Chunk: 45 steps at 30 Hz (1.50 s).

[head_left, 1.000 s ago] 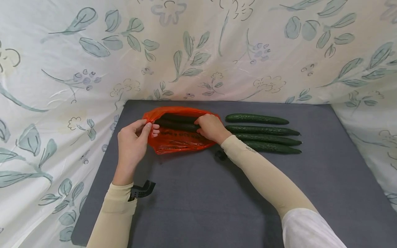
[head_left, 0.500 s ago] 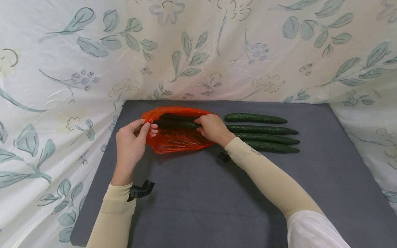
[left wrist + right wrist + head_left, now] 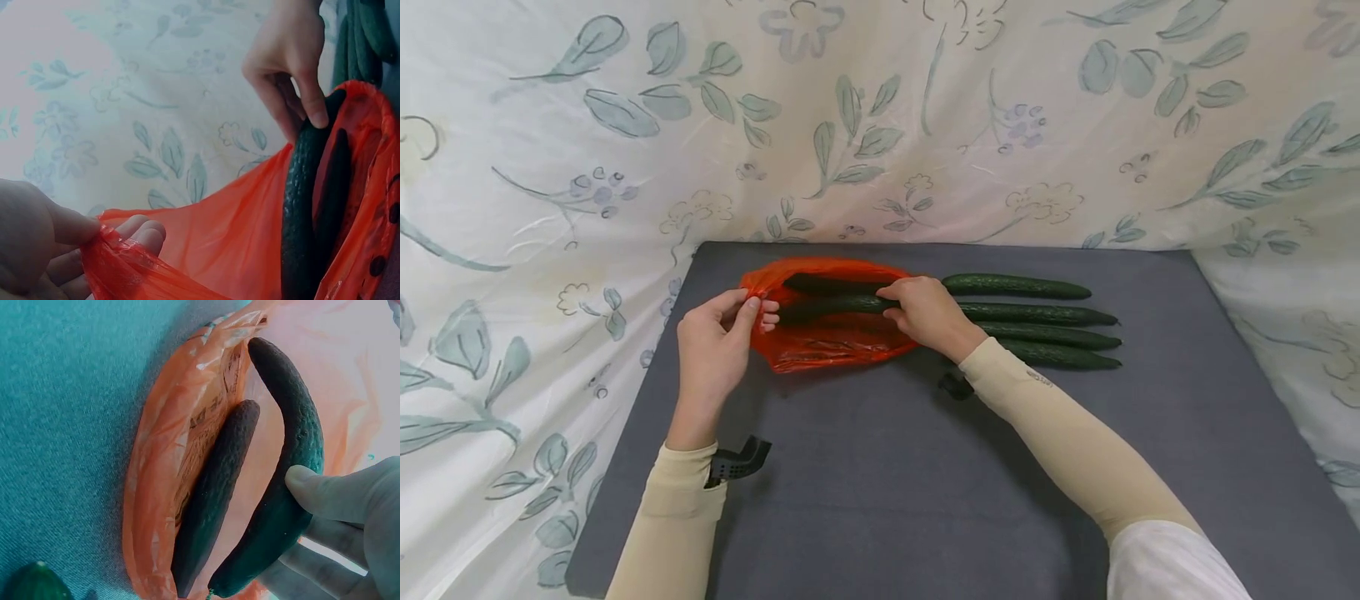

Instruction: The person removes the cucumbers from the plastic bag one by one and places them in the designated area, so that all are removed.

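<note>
My left hand (image 3: 718,350) pinches the rim of a thin red plastic bag (image 3: 820,354) and holds its mouth wide. My right hand (image 3: 934,312) is at the bag's right side, gripping a dark green cucumber (image 3: 294,431) between thumb and fingers. Most of this curved cucumber lies within the bag's mouth. Another cucumber (image 3: 219,487) rests inside, beside it. In the left wrist view, the thumb and fingers of the right hand (image 3: 290,62) press on the upper end of the held cucumber (image 3: 300,200). The far end of the bag is hidden.
Several cucumbers (image 3: 1037,313) lie side by side on the grey table (image 3: 880,475), right of the bag and partly behind the right hand. A floral curtain (image 3: 880,125) hangs along the table's back and sides. A black strap device (image 3: 737,462) sits on the left wrist.
My right hand has drawn slightly right, and the cucumber in it has shifted right and a little toward me. The left hand keeps its pinch on the bag's rim.
</note>
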Available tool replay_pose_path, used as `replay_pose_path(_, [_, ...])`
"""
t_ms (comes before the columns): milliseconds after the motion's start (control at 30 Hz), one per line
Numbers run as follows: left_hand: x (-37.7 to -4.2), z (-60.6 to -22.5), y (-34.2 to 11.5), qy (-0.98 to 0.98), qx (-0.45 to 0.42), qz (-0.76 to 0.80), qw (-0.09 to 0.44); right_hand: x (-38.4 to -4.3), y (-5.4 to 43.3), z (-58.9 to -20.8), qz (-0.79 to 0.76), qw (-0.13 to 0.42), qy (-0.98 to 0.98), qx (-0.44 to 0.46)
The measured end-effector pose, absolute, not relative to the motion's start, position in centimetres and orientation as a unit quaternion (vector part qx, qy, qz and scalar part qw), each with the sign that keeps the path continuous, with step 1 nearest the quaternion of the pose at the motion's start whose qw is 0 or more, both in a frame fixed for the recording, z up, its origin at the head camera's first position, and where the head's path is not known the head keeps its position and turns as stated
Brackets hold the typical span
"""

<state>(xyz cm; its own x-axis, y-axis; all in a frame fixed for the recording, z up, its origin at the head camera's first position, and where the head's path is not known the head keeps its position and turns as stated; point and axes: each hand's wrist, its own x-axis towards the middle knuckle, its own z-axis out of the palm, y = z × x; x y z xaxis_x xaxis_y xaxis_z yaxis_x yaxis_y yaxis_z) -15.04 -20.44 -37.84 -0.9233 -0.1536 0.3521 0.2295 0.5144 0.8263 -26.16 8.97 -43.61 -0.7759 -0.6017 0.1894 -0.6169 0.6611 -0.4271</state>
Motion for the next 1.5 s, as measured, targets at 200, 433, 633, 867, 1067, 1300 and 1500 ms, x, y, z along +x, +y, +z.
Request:
replay_pose_path(200, [-15.0, -37.9, -20.5, -0.848, -0.021, -0.492, 0.197, -25.8, 9.3, -43.5, 0.246, 0.028, -0.907, 0.34])
replay_pose_path(433, [-15.0, -37.9, -20.6, -0.851, -0.011, -0.487, 0.196, -25.1, 10.4, -42.8, 0.246, 0.039, -0.908, 0.338])
replay_pose_path(633, [-15.2, -37.8, -20.5, -0.85, -0.005, -0.49, 0.192, -24.3, 11.7, -42.4, 0.255, 0.042, -0.907, 0.331])
replay_pose_path(867, [-15.2, -37.8, -20.7, -0.856, -0.01, -0.479, 0.197, -23.7, 12.7, -42.6, 0.259, 0.053, -0.904, 0.335])
replay_pose_path(1067, [-15.4, -37.6, -20.6, -0.865, -0.002, -0.463, 0.196, -23.1, 13.5, -42.7, 0.271, 0.071, -0.899, 0.338])
replay_pose_path(1300, [-15.2, -37.6, -20.7, -0.871, 0.003, -0.449, 0.2, -22.5, 14.9, -42.2, 0.274, 0.091, -0.897, 0.336])
replay_pose_path(1500, [-15.4, -37.7, -20.8, -0.87, -0.002, -0.451, 0.2, -21.7, 16.3, -41.9, 0.274, 0.109, -0.894, 0.338])
